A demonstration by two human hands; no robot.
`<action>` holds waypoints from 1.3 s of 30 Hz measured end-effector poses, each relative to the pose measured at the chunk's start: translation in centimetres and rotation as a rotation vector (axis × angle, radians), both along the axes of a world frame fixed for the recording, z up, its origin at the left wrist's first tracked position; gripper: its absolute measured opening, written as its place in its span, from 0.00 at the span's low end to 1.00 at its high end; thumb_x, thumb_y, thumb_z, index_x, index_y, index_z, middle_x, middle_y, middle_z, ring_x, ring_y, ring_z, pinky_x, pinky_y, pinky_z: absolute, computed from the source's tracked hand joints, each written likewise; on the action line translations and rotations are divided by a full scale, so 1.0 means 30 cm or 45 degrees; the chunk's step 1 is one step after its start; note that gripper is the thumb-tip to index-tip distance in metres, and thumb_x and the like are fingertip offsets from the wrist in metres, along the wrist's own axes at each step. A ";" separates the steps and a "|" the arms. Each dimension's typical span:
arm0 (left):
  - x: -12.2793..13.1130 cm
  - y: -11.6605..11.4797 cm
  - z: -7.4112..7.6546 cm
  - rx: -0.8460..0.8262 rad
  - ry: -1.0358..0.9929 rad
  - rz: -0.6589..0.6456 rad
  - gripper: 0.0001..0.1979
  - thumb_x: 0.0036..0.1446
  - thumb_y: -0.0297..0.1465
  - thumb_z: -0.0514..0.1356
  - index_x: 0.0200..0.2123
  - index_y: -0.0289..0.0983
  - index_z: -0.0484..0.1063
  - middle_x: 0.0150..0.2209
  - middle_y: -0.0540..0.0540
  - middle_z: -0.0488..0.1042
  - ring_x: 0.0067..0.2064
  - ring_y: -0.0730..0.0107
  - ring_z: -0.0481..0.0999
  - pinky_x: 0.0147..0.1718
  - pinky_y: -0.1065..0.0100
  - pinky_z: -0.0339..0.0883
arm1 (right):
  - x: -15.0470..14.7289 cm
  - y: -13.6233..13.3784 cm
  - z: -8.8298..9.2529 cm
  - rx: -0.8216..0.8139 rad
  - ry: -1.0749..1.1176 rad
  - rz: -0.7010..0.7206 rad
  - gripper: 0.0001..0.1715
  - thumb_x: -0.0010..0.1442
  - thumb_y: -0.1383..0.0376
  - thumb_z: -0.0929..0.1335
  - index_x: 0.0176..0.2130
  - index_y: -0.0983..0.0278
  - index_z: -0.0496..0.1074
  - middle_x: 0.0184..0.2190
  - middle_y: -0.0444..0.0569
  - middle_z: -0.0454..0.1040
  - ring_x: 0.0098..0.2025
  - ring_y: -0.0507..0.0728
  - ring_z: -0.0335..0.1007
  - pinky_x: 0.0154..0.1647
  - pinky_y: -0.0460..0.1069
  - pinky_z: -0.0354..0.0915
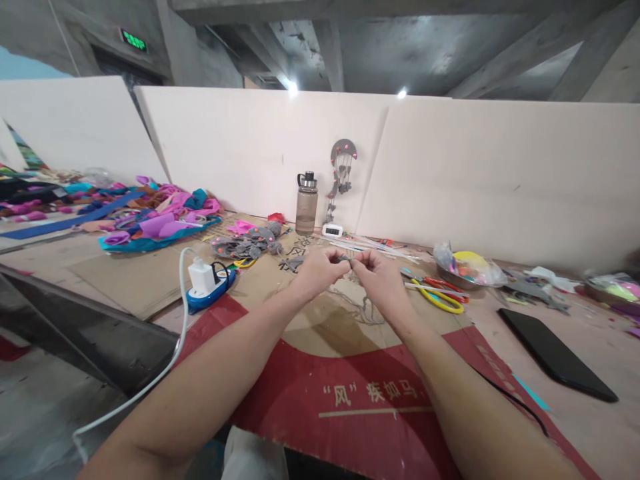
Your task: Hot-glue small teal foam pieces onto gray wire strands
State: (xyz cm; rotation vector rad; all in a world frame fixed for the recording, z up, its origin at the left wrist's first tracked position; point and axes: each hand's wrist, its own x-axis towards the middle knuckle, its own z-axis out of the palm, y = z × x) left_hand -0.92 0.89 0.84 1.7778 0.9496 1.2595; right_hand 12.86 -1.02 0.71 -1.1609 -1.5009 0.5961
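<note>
My left hand (323, 270) and my right hand (377, 275) meet above the cardboard sheet (300, 327), fingertips pinched together. Between them is a small grey felt piece (346, 260), mostly hidden by the fingers. Thin grey string (367, 312) lies loosely on the cardboard just below my right hand. Behind my left hand sits a pile of grey felt pieces (245, 243) with pink dots. A grey felt hanging ornament (344, 157) with strings and small shapes is fixed to the white board beyond.
Yellow-handled scissors (445, 300) and red-handled scissors (447, 287) lie right of my hands. A water bottle (307, 203) and small digital clock (333, 231) stand behind. A blue power strip (213, 293) is at left, a black phone (555, 353) at right. Colourful fabric scraps (165, 213) fill the far left.
</note>
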 end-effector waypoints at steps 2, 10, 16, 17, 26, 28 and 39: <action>0.000 0.016 -0.013 -0.100 -0.093 -0.058 0.05 0.46 0.28 0.56 0.21 0.35 0.64 0.16 0.55 0.63 0.18 0.80 0.60 0.20 0.74 0.54 | 0.005 0.008 -0.002 -0.082 0.160 0.163 0.12 0.51 0.56 0.66 0.28 0.63 0.65 0.20 0.38 0.59 0.20 0.47 0.50 0.21 0.45 0.51; -0.005 0.037 -0.024 -0.212 -0.283 -0.092 0.07 0.48 0.29 0.57 0.21 0.35 0.64 0.17 0.52 0.65 0.18 0.80 0.63 0.18 0.75 0.56 | 0.011 0.009 -0.003 0.167 -0.082 0.046 0.08 0.51 0.62 0.66 0.33 0.63 0.67 0.25 0.42 0.65 0.26 0.51 0.59 0.29 0.47 0.57; 0.000 0.024 -0.018 -0.196 -0.248 -0.074 0.06 0.49 0.27 0.56 0.21 0.34 0.65 0.17 0.52 0.66 0.17 0.80 0.63 0.18 0.75 0.57 | 0.018 -0.002 -0.005 0.259 -0.294 -0.113 0.07 0.56 0.61 0.63 0.30 0.63 0.66 0.25 0.43 0.67 0.27 0.52 0.59 0.30 0.48 0.56; 0.001 0.024 -0.018 -0.198 -0.250 -0.072 0.06 0.49 0.27 0.56 0.21 0.34 0.65 0.17 0.52 0.66 0.17 0.80 0.63 0.18 0.75 0.57 | 0.018 -0.003 -0.003 0.262 -0.311 -0.127 0.08 0.56 0.61 0.63 0.30 0.63 0.66 0.25 0.43 0.67 0.27 0.52 0.59 0.31 0.48 0.55; 0.007 0.028 -0.023 -0.253 -0.298 -0.154 0.05 0.49 0.27 0.57 0.23 0.33 0.67 0.17 0.52 0.66 0.17 0.80 0.63 0.18 0.75 0.57 | 0.012 -0.012 0.010 0.304 -0.491 -0.212 0.14 0.61 0.58 0.59 0.26 0.62 0.61 0.23 0.44 0.64 0.28 0.53 0.57 0.31 0.49 0.52; 0.007 0.024 -0.019 -0.271 -0.320 -0.182 0.06 0.50 0.27 0.58 0.23 0.33 0.67 0.18 0.52 0.66 0.17 0.81 0.63 0.19 0.75 0.58 | 0.013 -0.010 0.007 0.320 -0.454 -0.191 0.13 0.61 0.58 0.59 0.27 0.62 0.61 0.24 0.44 0.64 0.28 0.53 0.57 0.31 0.48 0.53; -0.003 0.008 -0.009 -0.117 -0.220 -0.302 0.07 0.48 0.30 0.62 0.29 0.32 0.72 0.24 0.50 0.71 0.25 0.79 0.70 0.29 0.73 0.65 | 0.023 0.006 0.010 0.125 -0.229 -0.204 0.06 0.52 0.61 0.64 0.28 0.62 0.66 0.19 0.40 0.62 0.22 0.51 0.55 0.25 0.47 0.52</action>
